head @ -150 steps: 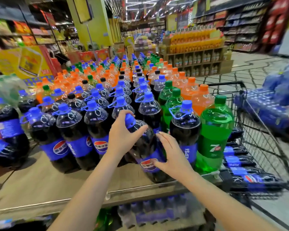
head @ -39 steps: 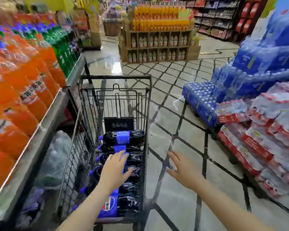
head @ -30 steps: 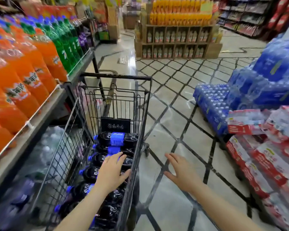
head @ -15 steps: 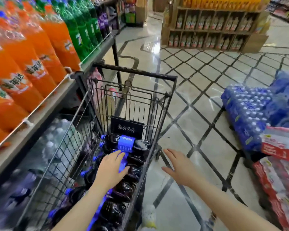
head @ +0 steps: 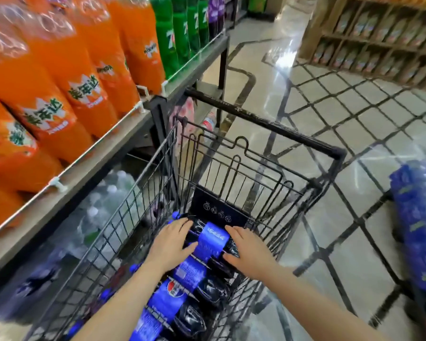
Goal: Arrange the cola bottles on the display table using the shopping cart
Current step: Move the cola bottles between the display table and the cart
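Item: cola bottle [head: 212, 239], lying on its side at the far end of the shopping cart [head: 263, 124], lower centre of frame, topmost of a row.
Left hand [head: 171, 244]: fingers spread flat on the bottle's cap-side shoulder, not curled round it.
Right hand [head: 247, 252]: fingers straight against the base end; nothing clasped yet.
Destination: display table [head: 123, 134], left of frame, carrying orange bottles [head: 67, 77].
Handling advice: cup both ends, lift level, clear the wire rim.
Obscured: lower bottles blurred; cola section of table out of frame.
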Demonstrator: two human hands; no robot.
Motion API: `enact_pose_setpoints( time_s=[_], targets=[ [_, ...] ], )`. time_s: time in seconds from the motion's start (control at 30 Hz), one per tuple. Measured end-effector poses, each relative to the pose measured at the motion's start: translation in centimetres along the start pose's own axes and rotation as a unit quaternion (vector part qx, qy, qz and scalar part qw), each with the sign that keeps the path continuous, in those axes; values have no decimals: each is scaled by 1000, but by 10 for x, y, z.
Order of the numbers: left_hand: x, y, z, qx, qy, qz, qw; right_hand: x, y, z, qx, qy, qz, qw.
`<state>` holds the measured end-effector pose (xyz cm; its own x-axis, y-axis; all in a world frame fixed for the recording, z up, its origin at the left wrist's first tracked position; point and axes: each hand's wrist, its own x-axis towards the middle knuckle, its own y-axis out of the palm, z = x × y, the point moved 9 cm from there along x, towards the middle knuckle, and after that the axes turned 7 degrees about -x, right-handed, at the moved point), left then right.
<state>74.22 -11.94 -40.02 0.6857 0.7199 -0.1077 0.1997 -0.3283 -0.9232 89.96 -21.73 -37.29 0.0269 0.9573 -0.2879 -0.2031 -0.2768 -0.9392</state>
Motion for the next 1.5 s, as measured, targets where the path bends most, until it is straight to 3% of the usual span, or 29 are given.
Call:
enact_pose_setpoints(
  time_s=[0.23,0.43,0.53,0.8,0.97,1.17,1.3,1.5],
  targets=[
    [68,79,57,12,-53,118,991,85,83,-33,-33,15,122,992],
    [122,141,80,15,4,196,981,124,143,-48,-30,14,195,980],
    [122,146,80,17,19,185,982,129,162,-56,15,39,228,973],
    [31,157,90,-27,-142,142,979,125,169,-34,-90,-50,275,956],
    [40,161,99,-84,-151,150,974,131,178,-35,-65,-24,301,951],
    [41,155,92,-41,-138,150,978,128,177,-35,-62,-36,278,958],
    [12,143,83,-32,-171,121,977,122,163,-22,-96,-85,252,959],
    [-38,85,71,-6,-174,-1,985,100,116,20,-151,-140,172,963]
  ],
)
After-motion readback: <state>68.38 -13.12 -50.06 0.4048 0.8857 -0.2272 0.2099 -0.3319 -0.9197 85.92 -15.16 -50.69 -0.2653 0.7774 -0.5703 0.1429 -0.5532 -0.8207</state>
